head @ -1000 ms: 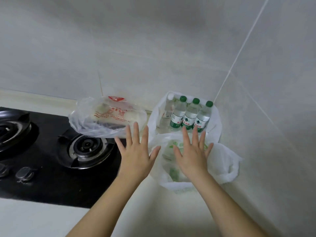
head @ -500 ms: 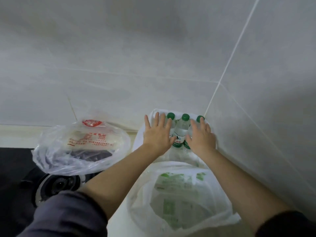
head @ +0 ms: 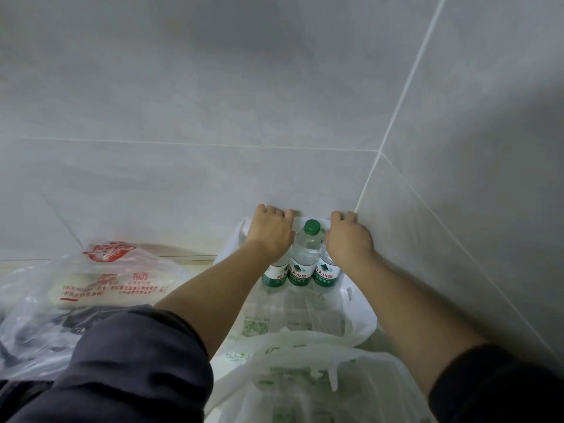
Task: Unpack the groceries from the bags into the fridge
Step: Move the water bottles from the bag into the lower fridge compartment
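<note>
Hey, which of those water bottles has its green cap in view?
The middle bottle, between the left hand and right hand; the tops of the two beside it are hidden behind those hands.

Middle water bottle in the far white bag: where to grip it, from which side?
Take the middle bottle by the neck just under its green cap, fingers coming down from above. It stands upright, packed between neighbour bottles, with the left hand and right hand gripping the white bag rim either side, so only its top is free.
</note>
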Motion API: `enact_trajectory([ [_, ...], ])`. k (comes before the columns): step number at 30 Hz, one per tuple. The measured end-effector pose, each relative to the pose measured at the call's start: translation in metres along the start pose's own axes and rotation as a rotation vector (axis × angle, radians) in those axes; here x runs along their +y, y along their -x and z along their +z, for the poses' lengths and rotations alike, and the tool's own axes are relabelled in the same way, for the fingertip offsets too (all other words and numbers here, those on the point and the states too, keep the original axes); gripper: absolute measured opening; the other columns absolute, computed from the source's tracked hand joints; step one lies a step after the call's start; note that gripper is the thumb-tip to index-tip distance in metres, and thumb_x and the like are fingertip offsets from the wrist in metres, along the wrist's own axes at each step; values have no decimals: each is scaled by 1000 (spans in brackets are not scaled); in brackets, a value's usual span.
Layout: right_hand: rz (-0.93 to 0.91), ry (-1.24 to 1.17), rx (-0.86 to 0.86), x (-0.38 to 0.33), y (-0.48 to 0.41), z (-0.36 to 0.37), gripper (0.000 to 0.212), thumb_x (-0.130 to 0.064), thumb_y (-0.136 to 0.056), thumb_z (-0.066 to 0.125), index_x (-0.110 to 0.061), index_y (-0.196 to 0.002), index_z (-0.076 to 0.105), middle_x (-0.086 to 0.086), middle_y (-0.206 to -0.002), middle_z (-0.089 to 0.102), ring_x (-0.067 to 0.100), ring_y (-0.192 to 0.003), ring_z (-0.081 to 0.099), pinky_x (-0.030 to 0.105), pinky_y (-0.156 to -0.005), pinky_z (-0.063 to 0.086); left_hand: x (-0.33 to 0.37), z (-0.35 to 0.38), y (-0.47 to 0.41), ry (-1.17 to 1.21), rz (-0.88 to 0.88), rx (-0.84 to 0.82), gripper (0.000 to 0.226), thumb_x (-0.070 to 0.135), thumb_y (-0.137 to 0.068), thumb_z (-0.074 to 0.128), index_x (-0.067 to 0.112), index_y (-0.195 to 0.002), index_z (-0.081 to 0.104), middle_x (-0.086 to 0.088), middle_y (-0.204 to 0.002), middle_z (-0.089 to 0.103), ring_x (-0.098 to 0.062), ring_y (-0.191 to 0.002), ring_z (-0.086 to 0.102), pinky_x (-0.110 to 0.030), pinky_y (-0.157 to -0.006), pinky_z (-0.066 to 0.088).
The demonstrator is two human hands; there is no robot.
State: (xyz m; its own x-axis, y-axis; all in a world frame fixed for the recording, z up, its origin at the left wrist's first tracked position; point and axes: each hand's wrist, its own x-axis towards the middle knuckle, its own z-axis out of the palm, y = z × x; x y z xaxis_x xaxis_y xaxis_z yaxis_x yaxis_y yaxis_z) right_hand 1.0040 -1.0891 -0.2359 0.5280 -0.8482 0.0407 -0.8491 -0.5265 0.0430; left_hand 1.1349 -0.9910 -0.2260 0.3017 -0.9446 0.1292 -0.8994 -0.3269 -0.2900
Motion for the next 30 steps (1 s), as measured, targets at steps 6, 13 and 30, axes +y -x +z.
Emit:
enact_trajectory([
  [6, 2, 177, 6, 3, -8, 6, 47, -22, -99, 45, 4, -135, 28, 21, -129, 46, 30, -105, 63, 34, -78, 52, 8, 7, -6, 13, -10, 11, 32, 34, -102, 29, 12, -122, 41, -6, -110, 65, -24, -98, 61, -34, -75, 33],
  [13, 28, 473, -77, -7, -2, 3, 47, -22, -98, 44, 1, -135, 29, 18, -123, 55, 23, -100, 63, 26, -42, 28, 16, 3, 13, -51, -13, 34, 26, 34, -104, 27, 12, -112, 38, -5, -94, 63, -23, -77, 52, -36, -77, 33],
  [30, 22, -263, 212, -9, 63, -57, 33, -38, -93, 53, -9, -108, 54, 11, -98, 67, 32, -91, 64, 29, -61, 36, -12, -90, 95, 379, -358, 236, 28, 40, -98, 40, 13, -97, 34, -1, -71, 53, -26, -60, 45, -31, -53, 32],
])
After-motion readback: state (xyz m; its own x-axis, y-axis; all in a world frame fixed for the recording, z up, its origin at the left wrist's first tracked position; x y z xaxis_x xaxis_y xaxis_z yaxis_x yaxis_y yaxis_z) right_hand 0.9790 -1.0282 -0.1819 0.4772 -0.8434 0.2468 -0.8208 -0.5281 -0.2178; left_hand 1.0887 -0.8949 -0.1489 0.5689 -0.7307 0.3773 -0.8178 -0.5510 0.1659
